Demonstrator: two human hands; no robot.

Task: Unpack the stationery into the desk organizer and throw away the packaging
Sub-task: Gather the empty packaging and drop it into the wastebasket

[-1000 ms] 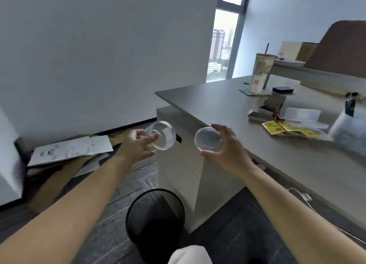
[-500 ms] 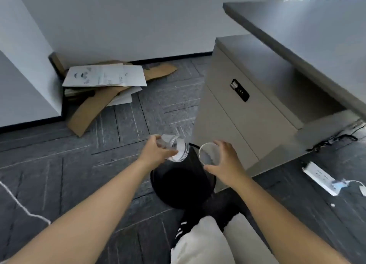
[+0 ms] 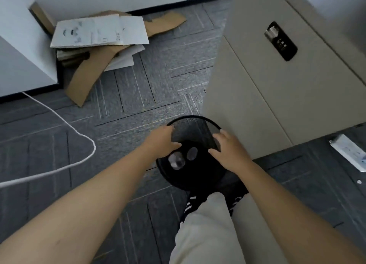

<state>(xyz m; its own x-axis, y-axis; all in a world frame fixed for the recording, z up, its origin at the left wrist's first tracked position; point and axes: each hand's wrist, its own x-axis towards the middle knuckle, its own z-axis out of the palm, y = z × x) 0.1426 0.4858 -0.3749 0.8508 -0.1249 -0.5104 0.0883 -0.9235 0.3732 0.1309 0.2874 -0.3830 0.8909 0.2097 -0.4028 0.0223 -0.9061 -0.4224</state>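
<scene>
Left hand (image 3: 162, 142), right hand (image 3: 227, 150) empty | two clear pieces (image 3: 176, 160) in bin (image 3: 198, 121)

Dark grey carpet tiles (image 3: 128, 105) cover the floor. At far left, flattened brown cardboard (image 3: 85, 81) lies against the wall base, with printed white sheets (image 3: 99, 32) stacked on top of it. A white cable (image 3: 65, 123) loops across the left floor. At right stands a beige cabinet (image 3: 267, 97) bearing a black combination lock (image 3: 281, 41). A white power strip (image 3: 350, 154) lies on the floor at the right edge.
</scene>
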